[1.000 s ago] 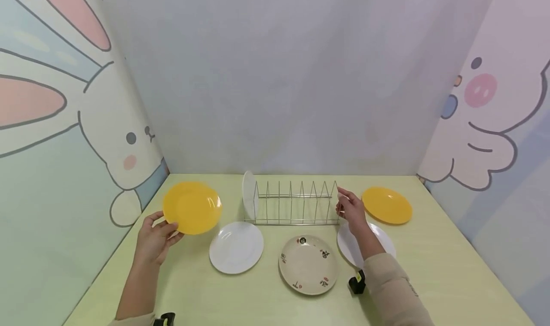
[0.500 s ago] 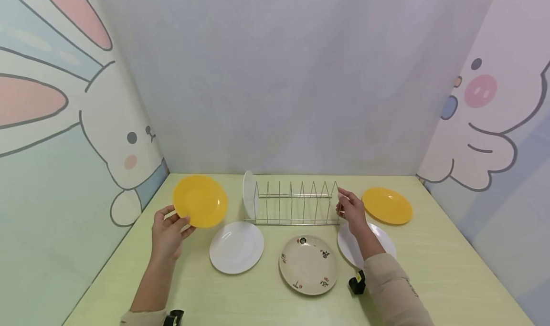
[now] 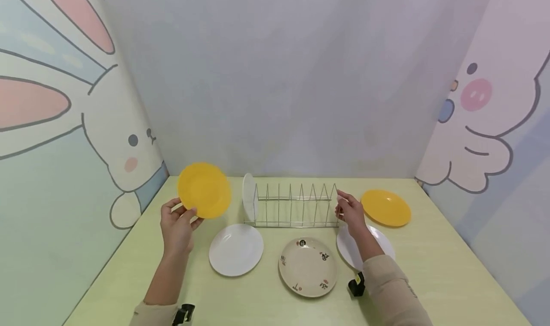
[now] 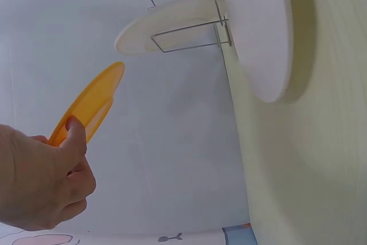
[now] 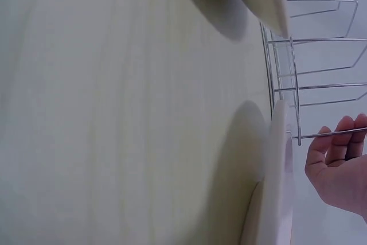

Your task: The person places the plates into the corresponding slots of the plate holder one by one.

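My left hand (image 3: 177, 226) pinches the rim of a yellow plate (image 3: 204, 190), thumb on its front face, and holds it tilted up in the air left of the wire dish rack (image 3: 296, 225). In the left wrist view the yellow plate (image 4: 92, 104) shows nearly edge-on, apart from the rack. A white plate (image 3: 249, 197) stands upright in the rack's left end. My right hand (image 3: 351, 215) grips the rack's right end; in the right wrist view its curled fingers (image 5: 344, 136) lie around the end wire.
In front of the rack lie a white plate (image 3: 236, 249) and a beige patterned plate (image 3: 308, 267). Another white plate (image 3: 378, 240) lies partly under my right forearm. A second yellow plate (image 3: 386, 207) lies farther right. Walls border the table (image 3: 447, 268) at back and sides.
My left hand has carried the yellow plate up and to the right, toward the rack, tipping it more upright. My right hand stays at the rack's end.
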The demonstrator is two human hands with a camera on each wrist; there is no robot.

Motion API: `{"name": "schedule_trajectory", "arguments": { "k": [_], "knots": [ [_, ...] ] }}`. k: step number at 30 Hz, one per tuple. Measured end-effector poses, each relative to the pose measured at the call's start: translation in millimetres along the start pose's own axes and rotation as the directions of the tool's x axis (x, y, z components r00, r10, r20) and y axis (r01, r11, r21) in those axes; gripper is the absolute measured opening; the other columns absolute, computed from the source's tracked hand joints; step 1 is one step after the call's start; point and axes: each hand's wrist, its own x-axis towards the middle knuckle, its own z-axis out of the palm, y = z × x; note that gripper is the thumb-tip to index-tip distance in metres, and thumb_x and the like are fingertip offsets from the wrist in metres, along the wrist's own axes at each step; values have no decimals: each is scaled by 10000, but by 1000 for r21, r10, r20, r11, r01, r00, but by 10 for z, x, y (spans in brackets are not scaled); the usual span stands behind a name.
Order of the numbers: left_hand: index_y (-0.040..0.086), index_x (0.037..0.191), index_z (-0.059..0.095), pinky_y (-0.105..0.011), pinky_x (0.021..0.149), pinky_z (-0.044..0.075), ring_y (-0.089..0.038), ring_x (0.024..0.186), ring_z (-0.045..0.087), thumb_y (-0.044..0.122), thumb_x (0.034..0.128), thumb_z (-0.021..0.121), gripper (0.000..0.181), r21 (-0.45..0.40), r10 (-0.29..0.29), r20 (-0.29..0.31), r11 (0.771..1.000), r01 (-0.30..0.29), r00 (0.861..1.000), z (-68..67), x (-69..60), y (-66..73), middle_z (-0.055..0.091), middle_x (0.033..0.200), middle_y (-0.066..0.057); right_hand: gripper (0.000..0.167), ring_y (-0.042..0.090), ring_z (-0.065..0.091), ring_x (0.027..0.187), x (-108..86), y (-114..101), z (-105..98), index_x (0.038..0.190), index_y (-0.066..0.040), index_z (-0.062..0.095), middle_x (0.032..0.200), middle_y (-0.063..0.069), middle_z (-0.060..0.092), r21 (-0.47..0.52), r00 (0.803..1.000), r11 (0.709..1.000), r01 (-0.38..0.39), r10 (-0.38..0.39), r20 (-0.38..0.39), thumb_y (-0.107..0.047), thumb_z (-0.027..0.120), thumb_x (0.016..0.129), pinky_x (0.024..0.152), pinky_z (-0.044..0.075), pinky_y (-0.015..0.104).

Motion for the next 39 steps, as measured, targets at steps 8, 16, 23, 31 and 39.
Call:
{"name": "schedule_trajectory", "arguments": {
  "k": [8,16,23,31,39],
  "knots": [
    [172,1091,411,-292,654,531,-230,882,544,-48,903,542,318,-79,42,5,996,-41,999,210,-24,-25,450,1028,-125,365,140,494,633,10,39,9,1311,-121,522,712,34,508,11,1000,1000,-13,13,-14,-247,512,969,637,506,310],
    [156,1090,403,-309,633,522,-250,872,543,-86,894,519,332,-143,73,19,987,-70,997,475,-47,-97,454,1017,-129,385,145,488,641,20,29,25,1321,-105,511,724,44,500,32,1000,999,-26,27,-12,-248,524,964,609,495,273],
    [116,1104,410,-315,636,519,-242,849,550,-114,864,532,354,-178,94,28,980,-88,995,679,-101,-213,464,1000,-132,375,140,489,643,7,26,19,1319,-114,514,728,44,499,12,1000,1000,-28,28,-10,-244,513,968,625,503,287],
    [91,1108,420,-322,665,527,-254,856,545,-128,857,542,354,-178,115,27,978,-109,993,803,-116,-401,462,991,-137,392,134,499,638,9,37,21,1326,-95,504,719,35,511,10,1000,1000,-18,19,-15,-247,519,965,630,509,298],
    [32,1112,434,-287,610,504,-242,796,532,-158,845,519,339,-129,142,34,982,-136,989,894,-134,-609,469,965,-149,388,133,491,632,11,45,14,1333,-102,503,713,33,505,13,1000,1000,-20,21,-18,-236,511,969,628,501,304]
  ]
}}
